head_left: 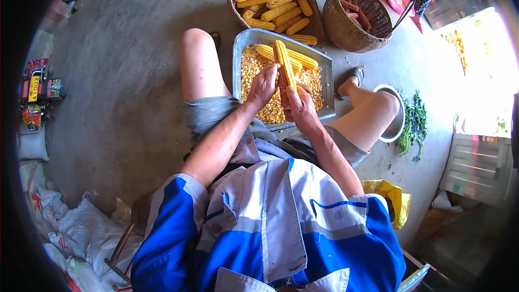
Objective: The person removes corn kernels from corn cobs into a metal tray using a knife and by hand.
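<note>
An ear of corn (pixel 283 57) is held up over a grey metal tray (pixel 238 54). Its upper part is yellow with kernels, while a strip lower on its left side shows reddish bare cob. My right hand (pixel 301 109) wraps round the lower end, thumb along the kernels. Curled closed, my left hand (pixel 263 85) presses its thumb side against the ear's left flank; some fingertips are hidden. Loose yellow kernels (pixel 250 70) cover the tray's bottom, and whole ears (pixel 304 59) lie on them at the far end.
Beyond the tray, a wide basket (pixel 233 8) holds several yellow ears. A handled wicker basket (pixel 339 33) with reddish bare cobs stands to its right. Right of my leg are a metal basin (pixel 400 124) and green leafy stalks (pixel 415 121). White sacks (pixel 89 232) lie at lower left.
</note>
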Available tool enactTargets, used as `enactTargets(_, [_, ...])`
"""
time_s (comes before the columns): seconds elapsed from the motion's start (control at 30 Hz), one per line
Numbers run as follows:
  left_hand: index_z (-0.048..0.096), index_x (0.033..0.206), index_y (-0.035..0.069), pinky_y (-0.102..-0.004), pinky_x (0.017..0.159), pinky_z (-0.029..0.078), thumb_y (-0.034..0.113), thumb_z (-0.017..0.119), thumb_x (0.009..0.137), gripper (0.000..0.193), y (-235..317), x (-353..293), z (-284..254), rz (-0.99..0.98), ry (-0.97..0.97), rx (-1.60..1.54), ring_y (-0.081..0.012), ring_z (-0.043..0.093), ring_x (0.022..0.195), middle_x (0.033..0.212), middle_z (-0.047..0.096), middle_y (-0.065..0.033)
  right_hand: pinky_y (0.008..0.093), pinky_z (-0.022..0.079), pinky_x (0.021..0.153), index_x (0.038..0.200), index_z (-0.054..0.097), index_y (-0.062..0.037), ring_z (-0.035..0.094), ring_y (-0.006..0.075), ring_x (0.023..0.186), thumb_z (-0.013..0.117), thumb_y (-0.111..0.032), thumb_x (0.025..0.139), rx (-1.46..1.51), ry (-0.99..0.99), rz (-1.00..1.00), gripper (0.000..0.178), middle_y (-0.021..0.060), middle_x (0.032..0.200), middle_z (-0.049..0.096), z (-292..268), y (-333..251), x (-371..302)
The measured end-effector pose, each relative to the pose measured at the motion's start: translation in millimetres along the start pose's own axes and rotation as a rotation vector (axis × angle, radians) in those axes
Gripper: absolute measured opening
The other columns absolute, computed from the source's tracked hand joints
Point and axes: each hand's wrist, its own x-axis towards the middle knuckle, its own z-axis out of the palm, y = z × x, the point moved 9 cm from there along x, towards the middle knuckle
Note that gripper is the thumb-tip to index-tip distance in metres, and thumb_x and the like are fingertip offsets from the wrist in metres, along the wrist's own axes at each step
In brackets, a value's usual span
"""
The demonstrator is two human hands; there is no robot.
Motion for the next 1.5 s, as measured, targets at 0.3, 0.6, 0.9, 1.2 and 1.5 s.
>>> enactTargets(0.3, [0.064,0.096,0.000,-0.0438,0.071,0.050,0.039,0.041,0.099,0.045,-8.9,6.4,-2.0,-0.022,-0.001,0.101,-0.0378,0.066,0.080,0.083,0.066,-0.0234,0.0256,0.033,0.042,0.103,0.051,-0.0066,0.044,0.0084,0.050,0.048,-0.038,0.100,-0.078,0.112,-0.057,0.032,0.0006,0.070,0.049,-1.3,32.5,-10.3])
enactTargets(0.6, [0.066,0.100,0.002,-0.0357,0.070,0.049,0.057,0.049,0.095,0.058,-22.6,5.6,3.5,-0.133,-0.121,0.312,-0.0246,0.066,0.078,0.085,0.070,-0.0125,0.0279,0.039,0.045,0.101,0.053,-0.0040,0.049,0.0114,0.051,0.049,-0.038,0.100,-0.150,0.121,-0.054,0.034,0.0025,0.070,0.054,-6.7,38.0,-12.8])
enactTargets(0.9, [0.060,0.095,0.001,-0.0405,0.066,0.048,0.036,0.044,0.101,0.040,5.6,2.4,-4.2,0.124,0.010,0.300,-0.0337,0.062,0.071,0.079,0.062,-0.0208,0.0262,0.030,0.040,0.098,0.049,-0.0077,0.039,0.0088,0.045,0.044,-0.039,0.101,0.096,0.048,-0.015,0.032,0.0007,0.066,0.047,-1.8,38.1,-15.2])
enactTargets(1.2, [0.066,0.096,-0.002,-0.0422,0.071,0.051,0.062,0.046,0.094,0.067,-5.1,12.6,-14.8,-0.096,0.041,0.218,-0.0333,0.068,0.081,0.081,0.069,-0.0186,0.0314,0.046,0.059,0.109,0.052,-0.0002,0.056,0.0163,0.065,0.049,-0.034,0.099,-0.270,0.061,-0.097,0.036,0.0062,0.077,0.058,0.4,30.8,-19.7])
enactTargets(1.5, [0.064,0.088,0.000,-0.0483,0.065,0.051,0.040,0.041,0.101,0.048,5.5,10.5,-18.7,0.144,0.121,0.405,-0.0422,0.065,0.075,0.075,0.066,-0.0213,0.0312,0.046,0.061,0.111,0.052,0.0000,0.056,0.0156,0.068,0.049,-0.034,0.099,-0.316,0.064,-0.114,0.036,0.0067,0.078,0.059,0.5,28.6,-23.6])
